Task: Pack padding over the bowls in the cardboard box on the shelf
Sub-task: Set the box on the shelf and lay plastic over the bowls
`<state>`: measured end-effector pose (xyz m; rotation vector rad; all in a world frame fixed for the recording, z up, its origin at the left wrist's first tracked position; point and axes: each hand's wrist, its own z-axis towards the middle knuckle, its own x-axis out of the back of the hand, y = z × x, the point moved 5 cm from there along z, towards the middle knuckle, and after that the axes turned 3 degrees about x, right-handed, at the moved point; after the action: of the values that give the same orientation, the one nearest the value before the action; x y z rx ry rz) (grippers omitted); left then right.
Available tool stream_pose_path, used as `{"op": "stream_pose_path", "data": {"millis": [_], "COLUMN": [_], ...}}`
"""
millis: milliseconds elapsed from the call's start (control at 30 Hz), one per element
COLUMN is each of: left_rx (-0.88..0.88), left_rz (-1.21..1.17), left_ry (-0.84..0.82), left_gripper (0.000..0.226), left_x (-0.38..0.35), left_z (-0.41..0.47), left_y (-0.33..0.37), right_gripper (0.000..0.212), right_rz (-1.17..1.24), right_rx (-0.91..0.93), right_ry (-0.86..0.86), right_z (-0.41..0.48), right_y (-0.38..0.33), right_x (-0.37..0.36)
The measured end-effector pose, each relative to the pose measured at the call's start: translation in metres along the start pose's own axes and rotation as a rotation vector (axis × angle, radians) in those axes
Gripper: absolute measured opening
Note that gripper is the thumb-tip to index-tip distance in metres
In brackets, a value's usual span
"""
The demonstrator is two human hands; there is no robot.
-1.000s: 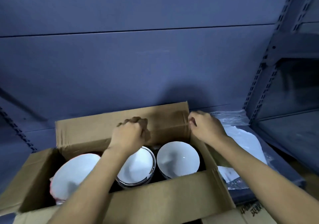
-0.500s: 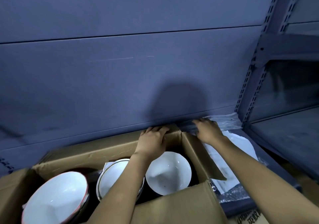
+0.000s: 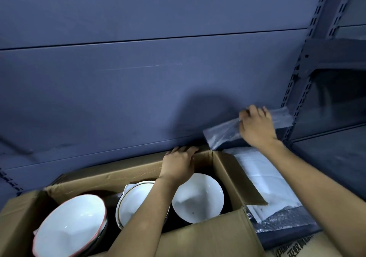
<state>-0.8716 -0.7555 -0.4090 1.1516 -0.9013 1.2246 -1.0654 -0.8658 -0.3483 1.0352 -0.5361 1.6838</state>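
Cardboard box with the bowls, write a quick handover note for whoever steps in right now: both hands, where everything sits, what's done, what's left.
Left hand: resting on the far wall of the cardboard box, fingers over its top edge, holding nothing else.
Right hand: outside the box to the right, pinching the clear plastic padding sheet against the back panel.
Things: three white bowls sit in a row in the box: left bowl, middle bowl, right bowl. More white wrapping lies on the shelf beside the box.
Done: bowls are in, flaps open.
Left: no padding covers the bowls yet; bring the sheet over and lay it on them.
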Motion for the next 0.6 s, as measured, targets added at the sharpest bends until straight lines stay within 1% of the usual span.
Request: {"op": "stream_pose_path", "data": {"millis": [67,100,167,200,233,267,300,333,367,400,433,467,533,600], "left_rx": [-0.006,-0.003,0.023,0.042,0.065,0.084,0.099,0.108,0.107,0.12,0.154,0.211,0.346,0.425], "left_rz": [-0.003,0.002,-0.008,-0.039,-0.101,-0.215,-0.384,-0.586,-0.784,-0.966,-1.127,-1.264,-1.46,-1.563], "left_ry": [-0.001,0.0,-0.036,-0.077,-0.137,-0.193,-0.222,-0.214,-0.186,-0.158,-0.137,-0.123,-0.107,-0.066], "left_gripper": [0.044,0.045,0.046,0.046,0.049,0.056,0.065,0.069,0.062,0.047,0.034,0.027,0.019,0.014], "left_x": [0.002,0.004,0.006,0.008,0.01,0.014,0.021,0.03,0.042,0.053,0.063,0.071,0.082,0.092], "left_z": [-0.001,-0.002,-0.002,-0.001,0.0,-0.001,-0.003,-0.007,-0.014,-0.022,-0.03,-0.038,-0.057,-0.076], "left_y": [0.001,0.002,0.0,-0.001,-0.003,-0.005,-0.007,-0.009,-0.011,-0.016,-0.022,-0.03,-0.05,-0.069], "right_gripper": [0.045,0.043,0.038,0.033,0.027,0.024,0.022,0.02,0.02,0.02,0.02,0.02,0.019,0.019], "right_rz": [-0.035,-0.059,-0.073,-0.037,0.026,0.078,0.126,0.179,0.234,0.274,0.289,0.282,0.305,0.384], "right_rx": [0.02,0.045,0.143,0.194,0.232,0.255,0.271,0.279,0.29,0.31,0.333,0.352,0.382,0.386], "right_ry": [0.072,0.08,-0.02,-0.076,-0.075,-0.049,-0.02,-0.02,-0.054,-0.098,-0.128,-0.141,-0.159,-0.232], "right_z": [0.006,0.008,0.009,0.008,0.006,0.003,-0.002,-0.008,-0.013,-0.017,-0.02,-0.023,-0.03,-0.036], "right_y": [0.004,0.002,-0.006,-0.013,-0.022,-0.033,-0.047,-0.061,-0.076,-0.092,-0.106,-0.118,-0.143,-0.166], "right_x": [0.026,0.041,0.061,0.069,0.077,0.085,0.091,0.094,0.095,0.093,0.091,0.091,0.093,0.092]}}
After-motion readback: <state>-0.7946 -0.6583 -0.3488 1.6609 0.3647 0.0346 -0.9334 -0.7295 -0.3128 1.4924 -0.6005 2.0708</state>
